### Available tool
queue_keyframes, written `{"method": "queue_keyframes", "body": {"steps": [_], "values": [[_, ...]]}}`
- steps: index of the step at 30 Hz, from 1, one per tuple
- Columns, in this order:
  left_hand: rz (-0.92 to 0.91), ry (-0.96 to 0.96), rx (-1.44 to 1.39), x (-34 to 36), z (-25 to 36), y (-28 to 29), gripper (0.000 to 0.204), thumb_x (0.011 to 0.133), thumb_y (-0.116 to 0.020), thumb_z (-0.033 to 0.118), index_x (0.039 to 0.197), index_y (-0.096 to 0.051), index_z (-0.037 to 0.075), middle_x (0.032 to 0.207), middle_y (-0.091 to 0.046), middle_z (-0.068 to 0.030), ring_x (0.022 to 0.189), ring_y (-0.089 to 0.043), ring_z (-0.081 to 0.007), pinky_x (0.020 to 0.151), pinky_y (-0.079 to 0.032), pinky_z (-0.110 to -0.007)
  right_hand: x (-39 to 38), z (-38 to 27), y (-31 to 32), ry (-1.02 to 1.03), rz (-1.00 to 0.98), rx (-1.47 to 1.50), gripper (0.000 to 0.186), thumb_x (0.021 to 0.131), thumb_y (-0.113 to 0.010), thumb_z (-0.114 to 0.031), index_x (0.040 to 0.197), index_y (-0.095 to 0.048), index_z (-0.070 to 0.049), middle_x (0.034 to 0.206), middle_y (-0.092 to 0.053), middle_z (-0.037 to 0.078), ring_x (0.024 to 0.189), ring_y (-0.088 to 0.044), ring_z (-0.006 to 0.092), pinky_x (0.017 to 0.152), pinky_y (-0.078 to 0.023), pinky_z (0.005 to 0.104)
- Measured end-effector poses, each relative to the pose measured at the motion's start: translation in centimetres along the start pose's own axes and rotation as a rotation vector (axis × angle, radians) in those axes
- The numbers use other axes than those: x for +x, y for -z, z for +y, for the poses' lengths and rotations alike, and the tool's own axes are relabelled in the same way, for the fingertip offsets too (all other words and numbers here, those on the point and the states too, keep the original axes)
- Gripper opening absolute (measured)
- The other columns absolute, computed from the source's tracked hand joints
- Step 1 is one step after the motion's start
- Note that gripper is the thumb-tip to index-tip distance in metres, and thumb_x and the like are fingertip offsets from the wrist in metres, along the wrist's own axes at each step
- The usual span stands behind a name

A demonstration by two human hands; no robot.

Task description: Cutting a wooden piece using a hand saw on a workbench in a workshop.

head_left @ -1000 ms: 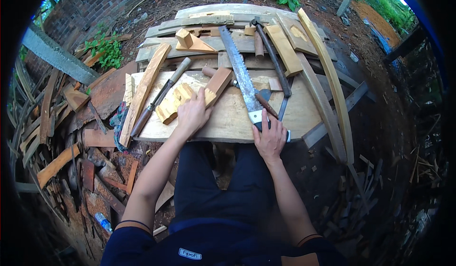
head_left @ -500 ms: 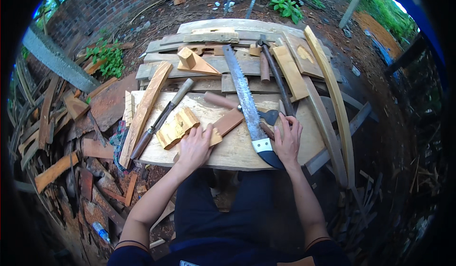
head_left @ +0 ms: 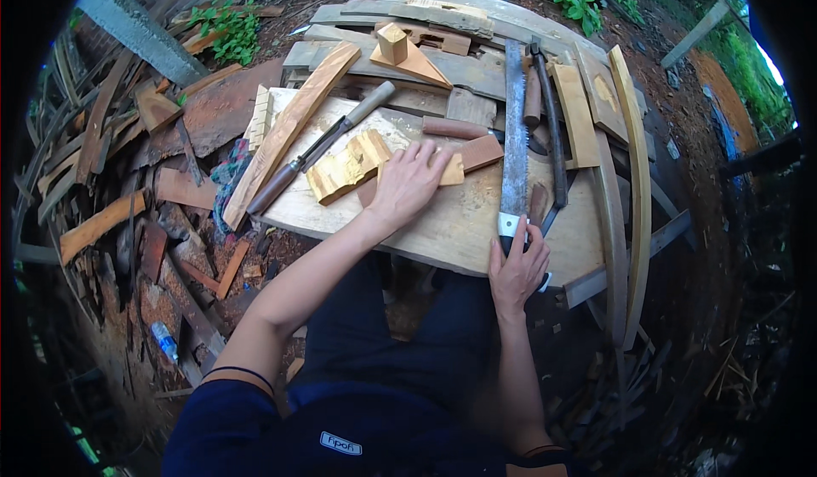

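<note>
Across the plank bench (head_left: pixel 442 222), the long saw (head_left: pixel 516 128) has swung closer to the dark-handled tool (head_left: pixel 549 119), within easy reach, with my right hand (head_left: pixel 517 274) now at its handle (head_left: pixel 508 224) and my left hand (head_left: pixel 407 189) over a small pale block (head_left: pixel 453 173), neither clasp clear to me.

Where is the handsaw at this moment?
In the head view, the handsaw lies right of centre on the workbench, between the reddish-brown wood block and the dark-handled tool, with the right hand at its handle.
</note>
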State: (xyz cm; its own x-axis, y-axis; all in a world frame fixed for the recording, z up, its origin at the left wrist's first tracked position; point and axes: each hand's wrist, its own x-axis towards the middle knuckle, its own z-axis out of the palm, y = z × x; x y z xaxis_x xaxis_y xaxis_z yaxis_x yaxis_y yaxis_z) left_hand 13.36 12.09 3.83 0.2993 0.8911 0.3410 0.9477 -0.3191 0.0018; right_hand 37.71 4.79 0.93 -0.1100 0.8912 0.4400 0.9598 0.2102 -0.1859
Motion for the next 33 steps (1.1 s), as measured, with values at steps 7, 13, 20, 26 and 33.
{"method": "queue_keyframes", "body": {"steps": [7,13,20,26,33], "values": [[0.022,0.277,-0.087,-1.0,-6.3,3.5,0.065,0.086,-0.068,0.052,0.128,-0.053,0.005,0.107,-0.056,-0.016,0.103,-0.06,-0.0319,0.076,-0.053,-0.041,0.1,0.8,-0.2,-0.131,0.035,0.174,0.07,0.075,-0.083,-0.021,0.136,-0.054,-0.002,0.112,-0.056,0.015,0.103,-0.058,0.0336,0.088,-0.049,0.0443],[-0.141,0.253,-0.003,-2.5,-6.3,1.4,0.093,0.08,-0.062,0.073,0.142,-0.046,0.006,0.143,-0.043,-0.0198,0.132,-0.042,-0.0368,0.104,-0.04,-0.051,0.6,-0.2,2.5,-0.252,-0.063,0.247,0.059,0.084,-0.073,-0.028,0.132,-0.057,0.001,0.107,-0.062,0.022,0.1,-0.063,0.039,0.086,-0.05,0.0466],[0.007,0.25,-0.042,-5.7,-8.1,0.9,0.075,0.085,-0.071,0.05,0.139,-0.047,0.004,0.142,-0.044,-0.02,0.129,-0.045,-0.0354,0.104,-0.041,-0.045,3.6,0.2,4.0,-0.483,-0.185,0.577,0.044,0.094,-0.064,-0.03,0.125,-0.062,0.001,0.096,-0.07,0.025,0.095,-0.069,0.0378,0.082,-0.052,0.0425],[0.006,0.198,-0.143,-2.5,-2.5,4.2,0.06,0.084,-0.073,0.041,0.125,-0.053,0.002,0.112,-0.053,-0.0126,0.104,-0.056,-0.03,0.083,-0.052,-0.04,1.3,-0.9,6.7,-0.312,0.003,0.745,0.034,0.093,-0.067,-0.015,0.123,-0.063,0.002,0.106,-0.07,0.022,0.101,-0.069,0.028,0.088,-0.051,0.037],[-0.021,0.185,0.006,-3.4,-0.9,-0.7,0.066,0.081,-0.07,0.056,0.125,-0.058,0.008,0.108,-0.058,-0.0108,0.105,-0.054,-0.0269,0.086,-0.039,-0.042,-4.5,-1.8,8.3,-0.286,-0.153,0.899,0.028,0.094,-0.068,-0.016,0.114,-0.065,0.005,0.082,-0.065,0.005,0.076,-0.061,0.01,0.069,-0.049,0.0273]]}}
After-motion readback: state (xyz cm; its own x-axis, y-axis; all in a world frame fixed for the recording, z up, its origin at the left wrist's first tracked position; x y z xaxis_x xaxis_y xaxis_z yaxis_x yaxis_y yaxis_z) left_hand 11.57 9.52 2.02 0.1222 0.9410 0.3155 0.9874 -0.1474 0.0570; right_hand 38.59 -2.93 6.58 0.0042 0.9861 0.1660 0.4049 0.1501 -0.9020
